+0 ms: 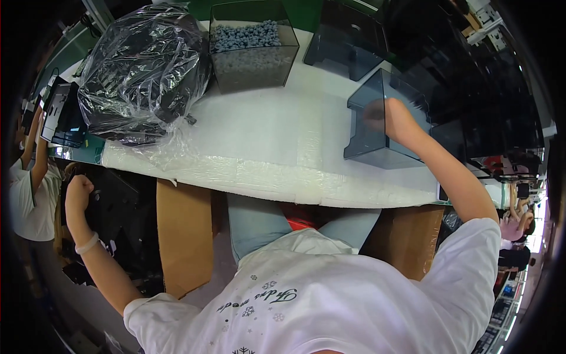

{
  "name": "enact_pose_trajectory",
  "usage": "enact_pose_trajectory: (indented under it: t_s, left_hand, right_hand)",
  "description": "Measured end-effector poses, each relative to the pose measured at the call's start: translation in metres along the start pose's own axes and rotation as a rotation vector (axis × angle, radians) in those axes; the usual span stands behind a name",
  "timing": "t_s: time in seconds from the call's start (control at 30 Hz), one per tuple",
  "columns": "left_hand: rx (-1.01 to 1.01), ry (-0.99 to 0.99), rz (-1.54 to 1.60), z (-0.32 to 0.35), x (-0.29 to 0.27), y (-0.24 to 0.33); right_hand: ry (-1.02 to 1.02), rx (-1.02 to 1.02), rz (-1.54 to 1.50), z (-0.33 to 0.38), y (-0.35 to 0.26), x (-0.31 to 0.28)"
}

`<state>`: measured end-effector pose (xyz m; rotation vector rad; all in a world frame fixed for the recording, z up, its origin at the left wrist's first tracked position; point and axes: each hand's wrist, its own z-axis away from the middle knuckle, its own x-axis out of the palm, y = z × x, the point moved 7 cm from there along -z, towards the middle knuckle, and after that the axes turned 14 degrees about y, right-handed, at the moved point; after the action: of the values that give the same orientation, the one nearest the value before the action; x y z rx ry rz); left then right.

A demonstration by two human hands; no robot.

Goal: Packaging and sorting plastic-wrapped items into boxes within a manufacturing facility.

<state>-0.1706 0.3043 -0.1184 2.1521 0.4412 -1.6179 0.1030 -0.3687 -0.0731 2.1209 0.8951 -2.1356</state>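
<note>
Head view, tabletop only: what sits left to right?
Black device at the table's left edge → clear plastic bag of dark parts → smoky bin of small grey pellets → smoky empty box with the right hand reaching into it.

The right hand (394,121) reaches into a smoky translucent box (377,127), its fingers only a blur behind the tinted wall, so its grip cannot be told. The left hand (78,193) is down beside the table edge, fist-like; whether it holds anything is unclear. Dark contents of the plastic bag (141,74) are unreadable through crinkled film.
</note>
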Motion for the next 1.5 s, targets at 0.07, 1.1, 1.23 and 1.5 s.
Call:
enact_pose_trajectory:
  t_s: [0.07,1.1,1.23,1.5]
  left_hand:
    - [0.048,0.136,-0.045,0.011,-0.034,0.016]
    - [0.299,-0.067,1.367,0.009,-0.04,0.53]
    - [0.322,-0.018,1.248,0.002,-0.035,0.53]
    - [0.419,0.004,1.097,-0.009,-0.031,0.511]
  right_hand:
    - [0.045,-0.057,0.004,0.005,-0.001,-0.001]
    - [1.099,0.087,-0.532,0.074,0.016,-0.051]
    - [1.132,0.174,-0.547,0.071,0.041,0.007]
    - [1.046,0.236,-0.606,0.062,0.038,0.042]
